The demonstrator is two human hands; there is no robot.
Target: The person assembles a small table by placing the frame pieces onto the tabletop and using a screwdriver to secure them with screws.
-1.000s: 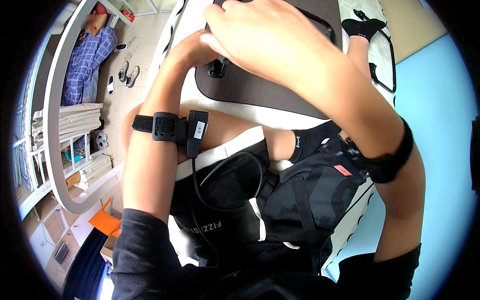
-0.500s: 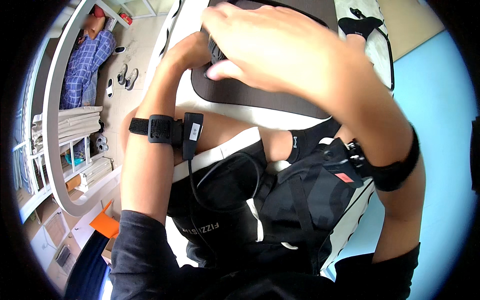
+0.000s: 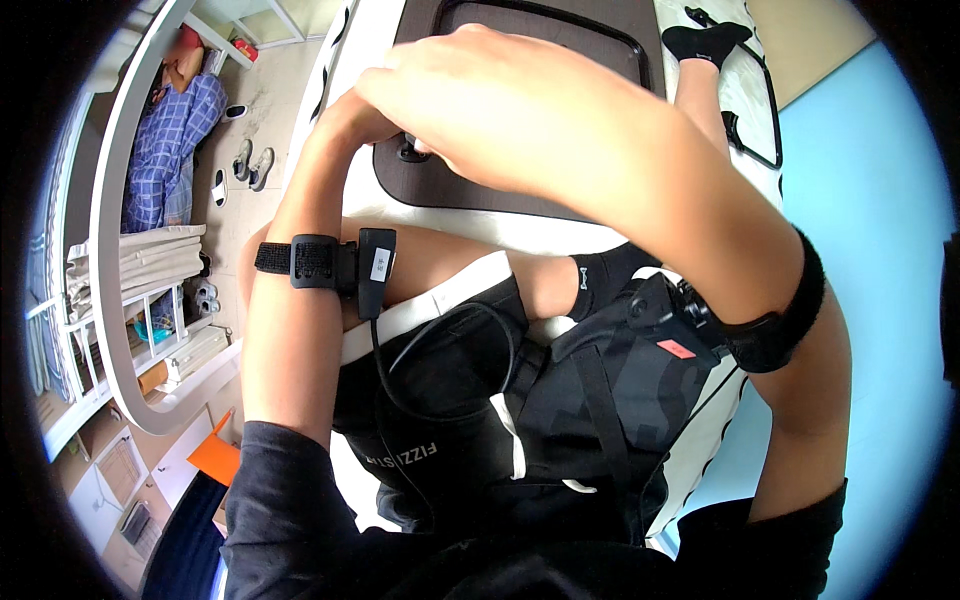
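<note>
Leftward since the previous head view, the right hand has come across, and its curled fingers now overlap the left hand; the left fingers are hidden beneath it, so I cannot tell what either hand pinches; just below the right hand a black bracket shows on the dark brown board, which lies on the white bed beyond the bent leg; a black tube frame spans the board's far part; black strapped devices sit on both forearms; shoes stand on the floor at left.
</note>
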